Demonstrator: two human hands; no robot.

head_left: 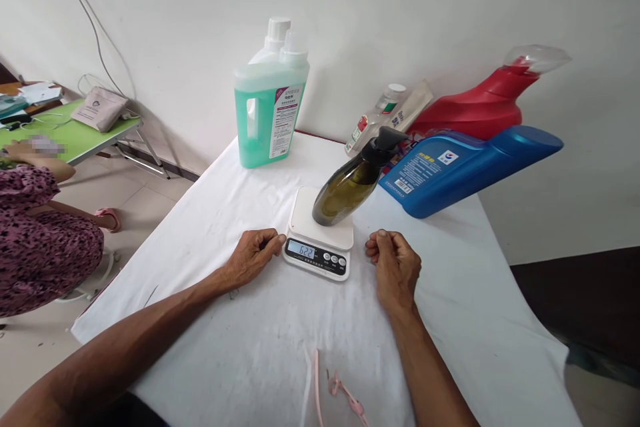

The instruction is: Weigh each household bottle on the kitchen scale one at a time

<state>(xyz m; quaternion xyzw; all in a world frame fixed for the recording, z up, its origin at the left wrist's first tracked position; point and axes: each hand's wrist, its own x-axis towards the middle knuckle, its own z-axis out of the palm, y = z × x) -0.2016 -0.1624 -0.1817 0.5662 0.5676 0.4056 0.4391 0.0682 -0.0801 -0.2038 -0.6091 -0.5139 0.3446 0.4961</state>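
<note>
I see olive-green pump bottle [349,188] on flat white plastic scale [320,237]; left hand [253,255], right hand [395,268] beside, fingers curled empty, so grey readout [302,250] shows

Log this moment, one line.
translucent olive-green pump bottle: on white flat digital scale; display: 622; left hand: at scale's left edge; right hand: curled, right of scale

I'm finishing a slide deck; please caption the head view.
Olive-green, black-topped pump bottle on a flat white digital scale reading 622, between the person's curled left hand and right hand.
</note>
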